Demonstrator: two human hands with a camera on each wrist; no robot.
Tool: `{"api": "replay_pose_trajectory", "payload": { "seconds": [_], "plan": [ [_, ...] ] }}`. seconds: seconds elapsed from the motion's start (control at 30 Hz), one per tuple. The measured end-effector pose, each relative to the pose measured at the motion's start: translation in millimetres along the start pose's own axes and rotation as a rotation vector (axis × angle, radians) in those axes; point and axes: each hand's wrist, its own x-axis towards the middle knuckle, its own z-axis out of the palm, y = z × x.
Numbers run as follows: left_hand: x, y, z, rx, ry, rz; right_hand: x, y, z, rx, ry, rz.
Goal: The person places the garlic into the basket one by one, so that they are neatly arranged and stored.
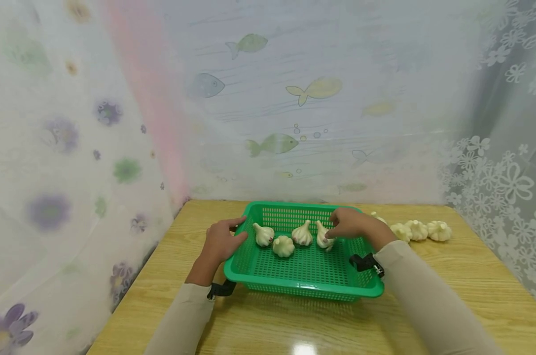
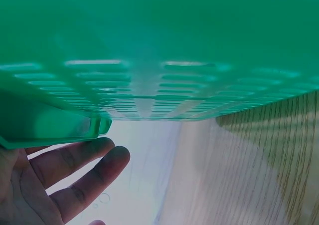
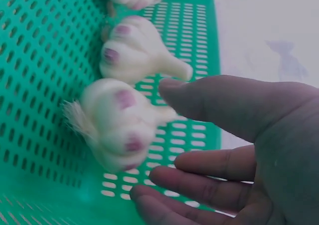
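Note:
A green plastic basket (image 1: 303,290) stands on the table with several garlic bulbs inside, among them a squat bulb (image 1: 283,246) in front. My left hand (image 1: 221,240) holds the basket's left rim, thumb over the edge; in the left wrist view its fingers (image 2: 84,185) reach below the rim. Inside the basket, my right hand (image 1: 348,223) is at the rightmost garlic bulb (image 1: 323,236). The right wrist view shows that purple-marked bulb (image 3: 119,127) lying on the mesh, with thumb and fingers spread apart just beside its stem.
More garlic bulbs (image 1: 416,230) lie in a row on the wooden table (image 1: 445,276), right of the basket and partly behind the right forearm. A fish-print curtain (image 1: 316,123) hangs along the table's back edge, and a flowered sheet (image 1: 63,197) hangs on the left.

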Motion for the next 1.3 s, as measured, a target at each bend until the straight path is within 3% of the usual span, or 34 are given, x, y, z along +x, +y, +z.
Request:
{"api": "replay_pose_trajectory", "payload": {
  "seconds": [0.23,0.63,1.07,1.3],
  "plan": [
    [1.3,-2.4,0.2,0.009,-0.007,-0.005,-18.3,6.8,-16.7,0.005,0.066,-0.053],
    [1.2,-4.2,1.8,0.006,0.006,0.005,-68.8,25.9,-34.4,0.204,0.242,-0.161],
    [1.8,-4.9,2.2,-0.001,-0.005,-0.001,-115.2,64.8,-12.8,0.232,0.438,-0.152],
    [1.9,-4.0,2.4,-0.002,0.0,-0.003,-129.0,84.5,0.0,0.258,0.47,-0.104]
  ]
}}
